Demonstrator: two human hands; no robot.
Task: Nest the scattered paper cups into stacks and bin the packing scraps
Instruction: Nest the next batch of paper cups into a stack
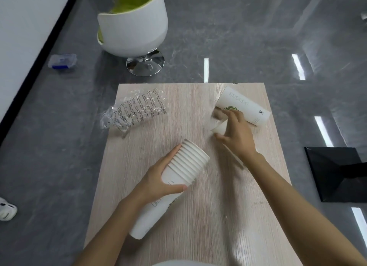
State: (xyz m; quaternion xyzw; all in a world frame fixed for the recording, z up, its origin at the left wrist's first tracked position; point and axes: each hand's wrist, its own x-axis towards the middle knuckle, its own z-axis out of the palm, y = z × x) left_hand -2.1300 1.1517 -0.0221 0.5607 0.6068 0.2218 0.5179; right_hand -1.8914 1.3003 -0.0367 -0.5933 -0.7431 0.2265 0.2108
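Pale wood table (pixel 178 124) carries the work. The left grip (pixel 158 181) is clasped round a stack (pixel 179 172) of nested white cups near the table's middle, thumb on the near side and fingers on the far side. The stack is tilted, rims pointing away and to the right, base toward the person. The right grip (pixel 237 133) reaches to the far right corner, fingers spread and curved over a small white scrap (pixel 220 128), just beside a single cup (pixel 245 106) lying on its side. Blur hides whether it holds the scrap; I cannot tell. Crumpled clear wrap (pixel 137 108) with printed text lies at the far left of the table, well apart from both. A thin white strip (pixel 233 156) lies under the right wrist.
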